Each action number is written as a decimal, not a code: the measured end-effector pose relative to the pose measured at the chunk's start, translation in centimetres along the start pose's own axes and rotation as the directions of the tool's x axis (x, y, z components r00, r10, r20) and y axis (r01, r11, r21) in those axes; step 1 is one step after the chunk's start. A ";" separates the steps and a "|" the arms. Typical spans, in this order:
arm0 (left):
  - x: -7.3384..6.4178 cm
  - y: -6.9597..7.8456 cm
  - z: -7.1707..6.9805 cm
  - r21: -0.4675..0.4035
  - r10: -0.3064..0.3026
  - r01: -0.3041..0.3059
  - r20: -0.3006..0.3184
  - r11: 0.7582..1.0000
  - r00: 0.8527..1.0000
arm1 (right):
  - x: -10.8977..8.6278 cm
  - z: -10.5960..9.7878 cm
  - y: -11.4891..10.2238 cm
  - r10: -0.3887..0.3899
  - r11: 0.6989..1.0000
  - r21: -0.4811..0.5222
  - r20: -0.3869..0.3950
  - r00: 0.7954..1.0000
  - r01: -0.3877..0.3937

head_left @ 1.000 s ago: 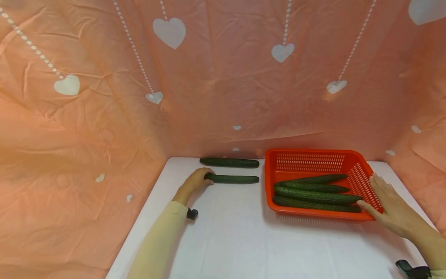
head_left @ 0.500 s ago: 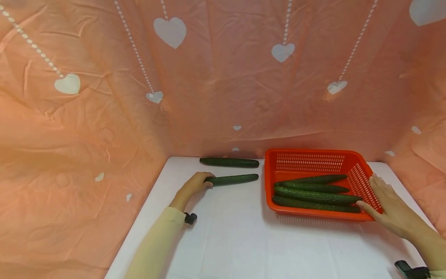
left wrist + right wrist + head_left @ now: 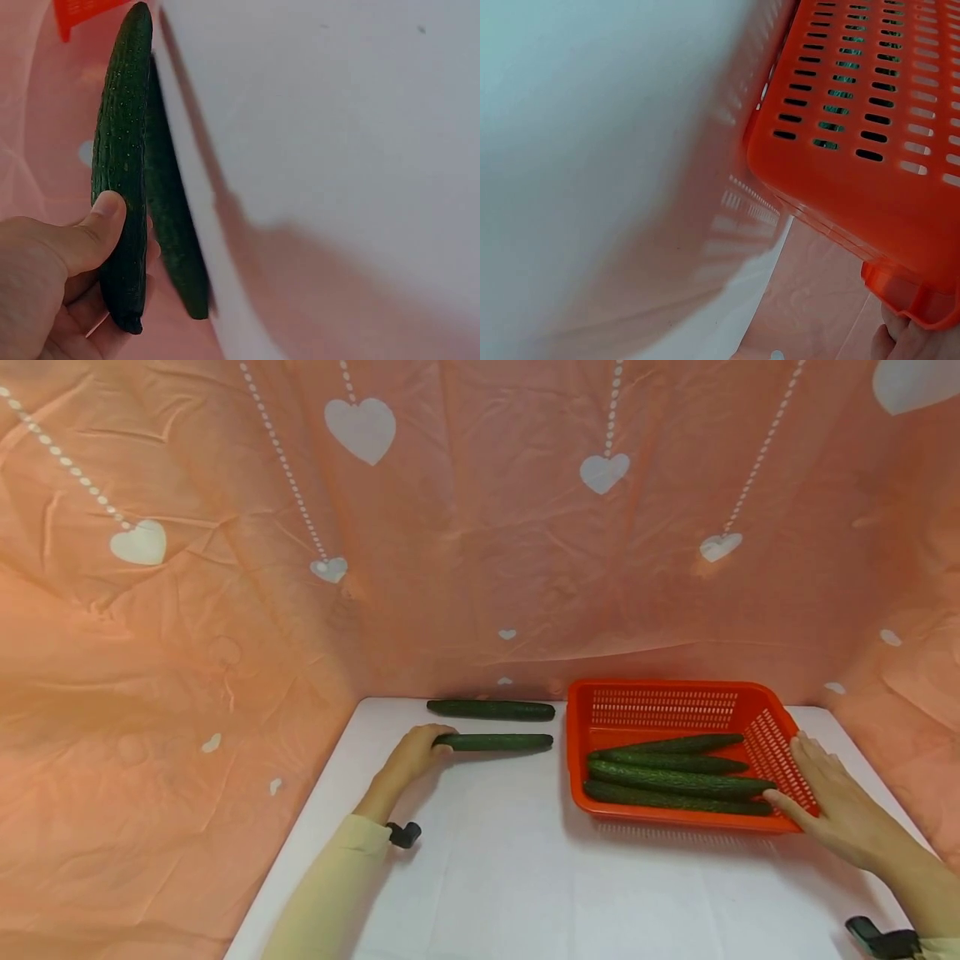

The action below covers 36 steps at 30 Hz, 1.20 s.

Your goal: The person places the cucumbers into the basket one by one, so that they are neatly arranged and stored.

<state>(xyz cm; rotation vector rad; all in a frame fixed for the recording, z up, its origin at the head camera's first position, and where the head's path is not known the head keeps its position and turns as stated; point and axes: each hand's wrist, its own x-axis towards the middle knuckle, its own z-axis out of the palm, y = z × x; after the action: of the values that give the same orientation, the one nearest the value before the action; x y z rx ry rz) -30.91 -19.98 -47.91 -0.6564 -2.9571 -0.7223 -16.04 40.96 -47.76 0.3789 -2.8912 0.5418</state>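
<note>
My left hand (image 3: 412,756) grips the left end of a dark green cucumber (image 3: 498,742), thumb on one side and fingers on the other. In the left wrist view this cucumber (image 3: 124,135) is raised off the white surface, its shadow falling apart from it. Behind it, a second cucumber (image 3: 491,710) lies near the back edge. Several cucumbers (image 3: 682,781) lie side by side in a red plastic basket (image 3: 675,816). My right hand (image 3: 847,810) rests against the basket's right end, fingers straight along the rim, thumb toward the front corner. In the right wrist view only fingers (image 3: 915,341) show, beside the rim.
A white-covered table (image 3: 510,877) holds everything. Pinkish-orange sheeting (image 3: 465,568) printed with hearts hangs at the back and both sides, close behind the basket. Black wrist straps (image 3: 405,835) show at both sleeves.
The cucumber in my left hand tilts, right end up, then levels and rises a little from the table. My left hand shifts slightly leftward. The right hand and basket stay in place.
</note>
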 end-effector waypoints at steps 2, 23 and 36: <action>-0.2 0.2 -0.5 0.004 0.010 -0.010 -0.017 1.000 1.000 | 0.0 0.0 0.0 -0.003 1.000 0.004 0.000 1.000 0.003; 2.0 5.4 -2.0 -0.141 0.027 -0.042 -0.108 0.989 0.994 | 0.0 0.0 0.2 -0.030 1.000 -0.001 -0.013 0.999 0.030; 5.2 10.3 -0.2 -0.182 0.098 -0.117 -0.114 0.976 0.989 | 0.1 0.0 0.4 -0.040 0.999 -0.004 -0.021 0.999 0.040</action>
<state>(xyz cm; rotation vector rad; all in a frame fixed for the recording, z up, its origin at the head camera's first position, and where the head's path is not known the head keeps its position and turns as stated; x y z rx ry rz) -31.44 -9.74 -42.63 -0.7579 -2.7565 -1.0028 -16.28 41.25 -47.86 0.4271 -2.8573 0.5315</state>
